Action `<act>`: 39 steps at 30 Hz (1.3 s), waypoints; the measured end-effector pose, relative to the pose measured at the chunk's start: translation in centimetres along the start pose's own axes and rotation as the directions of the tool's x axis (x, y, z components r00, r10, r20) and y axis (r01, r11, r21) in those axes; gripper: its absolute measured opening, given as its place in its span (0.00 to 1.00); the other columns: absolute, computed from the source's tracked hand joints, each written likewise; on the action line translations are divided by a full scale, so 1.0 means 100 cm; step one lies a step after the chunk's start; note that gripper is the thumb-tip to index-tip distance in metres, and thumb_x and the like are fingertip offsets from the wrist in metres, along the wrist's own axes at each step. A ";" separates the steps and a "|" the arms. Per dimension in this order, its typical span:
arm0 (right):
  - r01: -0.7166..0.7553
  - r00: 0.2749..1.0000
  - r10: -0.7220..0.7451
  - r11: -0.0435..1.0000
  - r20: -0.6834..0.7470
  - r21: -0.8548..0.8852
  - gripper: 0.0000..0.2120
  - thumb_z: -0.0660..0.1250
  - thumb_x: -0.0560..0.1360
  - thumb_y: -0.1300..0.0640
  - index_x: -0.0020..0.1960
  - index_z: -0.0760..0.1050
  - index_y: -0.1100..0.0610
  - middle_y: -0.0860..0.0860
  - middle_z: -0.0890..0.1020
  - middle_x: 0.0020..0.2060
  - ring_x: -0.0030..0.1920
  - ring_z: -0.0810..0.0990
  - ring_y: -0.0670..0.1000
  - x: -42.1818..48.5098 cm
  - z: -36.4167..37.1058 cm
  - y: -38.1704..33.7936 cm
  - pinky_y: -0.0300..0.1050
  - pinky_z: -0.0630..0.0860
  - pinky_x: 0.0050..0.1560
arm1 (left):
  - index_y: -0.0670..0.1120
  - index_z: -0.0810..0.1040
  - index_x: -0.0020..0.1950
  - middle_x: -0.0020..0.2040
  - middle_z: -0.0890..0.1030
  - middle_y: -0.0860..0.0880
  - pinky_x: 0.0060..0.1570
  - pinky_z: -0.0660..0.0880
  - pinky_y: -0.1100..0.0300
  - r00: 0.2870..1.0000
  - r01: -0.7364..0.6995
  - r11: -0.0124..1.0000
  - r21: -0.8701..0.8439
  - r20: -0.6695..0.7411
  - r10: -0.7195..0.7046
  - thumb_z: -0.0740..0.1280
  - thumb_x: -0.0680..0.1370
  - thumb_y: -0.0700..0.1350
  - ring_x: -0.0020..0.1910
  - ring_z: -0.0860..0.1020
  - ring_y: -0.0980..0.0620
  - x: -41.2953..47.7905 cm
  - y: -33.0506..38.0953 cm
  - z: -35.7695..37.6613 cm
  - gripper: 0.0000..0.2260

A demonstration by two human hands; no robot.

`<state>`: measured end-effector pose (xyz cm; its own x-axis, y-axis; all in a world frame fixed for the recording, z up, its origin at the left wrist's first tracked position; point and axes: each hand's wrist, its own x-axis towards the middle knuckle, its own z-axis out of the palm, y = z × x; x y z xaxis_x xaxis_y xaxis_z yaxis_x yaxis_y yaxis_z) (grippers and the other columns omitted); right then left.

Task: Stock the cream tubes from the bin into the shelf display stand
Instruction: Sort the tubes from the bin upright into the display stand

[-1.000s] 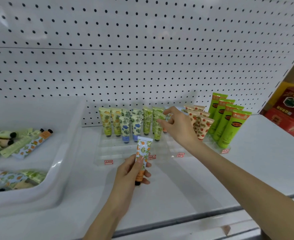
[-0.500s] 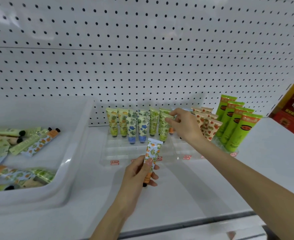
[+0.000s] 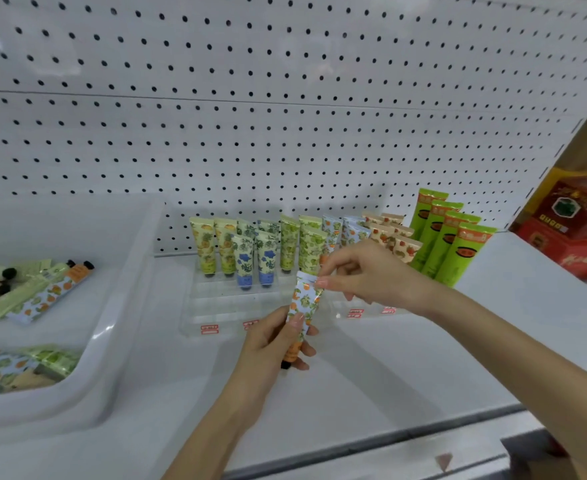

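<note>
Left hand (image 3: 271,341) is raised just before the display stand (image 3: 222,306), fingers curled round the lower half of an upright orange-print cream tube (image 3: 304,299). Right hand (image 3: 364,275) reaches across, pinching its top edge.

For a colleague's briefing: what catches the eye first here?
First, the two hands at centre: the left hand grips an orange-patterned tube cap down, while the right hand pinches its top end. Behind them, rows of tubes stand in the clear display stand; the white bin of loose tubes sits at left.
</note>
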<state>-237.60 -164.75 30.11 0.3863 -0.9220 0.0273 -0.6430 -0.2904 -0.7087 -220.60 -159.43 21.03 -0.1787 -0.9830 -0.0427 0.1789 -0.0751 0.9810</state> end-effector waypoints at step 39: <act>-0.180 0.886 0.030 0.943 -0.463 -0.282 0.10 0.67 0.77 0.57 0.41 0.79 0.61 0.48 0.71 0.23 0.24 0.69 0.45 0.055 -0.010 0.047 0.38 0.64 0.29 | 0.48 0.79 0.61 0.59 0.81 0.48 0.60 0.62 0.54 0.917 -0.215 -0.009 0.977 0.205 0.343 0.53 0.78 0.58 0.59 0.79 0.47 0.038 -0.040 -0.034 0.22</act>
<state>-239.17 -171.45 27.68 0.0160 -0.9440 0.3295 -0.8617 -0.1802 -0.4743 -218.67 -163.39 16.29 -0.3007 -0.8925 0.3361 -0.9080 0.3758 0.1854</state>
